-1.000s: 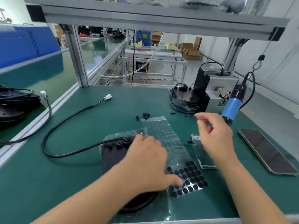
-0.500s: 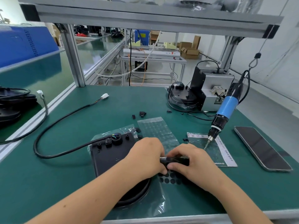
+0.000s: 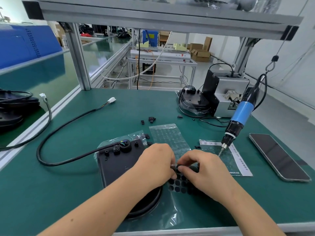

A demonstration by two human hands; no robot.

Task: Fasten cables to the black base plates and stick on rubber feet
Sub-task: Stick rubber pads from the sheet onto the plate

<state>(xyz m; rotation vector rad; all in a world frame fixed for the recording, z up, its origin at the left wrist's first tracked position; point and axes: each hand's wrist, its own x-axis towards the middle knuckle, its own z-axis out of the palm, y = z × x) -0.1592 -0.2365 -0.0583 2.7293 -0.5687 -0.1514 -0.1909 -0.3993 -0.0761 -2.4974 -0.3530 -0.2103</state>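
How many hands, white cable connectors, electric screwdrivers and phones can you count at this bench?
Hands: 2, left hand and right hand
White cable connectors: 2
Electric screwdriver: 1
Phone: 1
Total: 6

Both hands low and fingertip-close — left hand (image 3: pixel 154 165) curled; right hand (image 3: pixel 203 169) curled, pinching

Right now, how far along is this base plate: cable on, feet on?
Cable already runs into the black base plate. In hand: left hand and right hand meet over the rubber feet sheet, pinching something small and dark. No feet show on the plate, so sticking is left.
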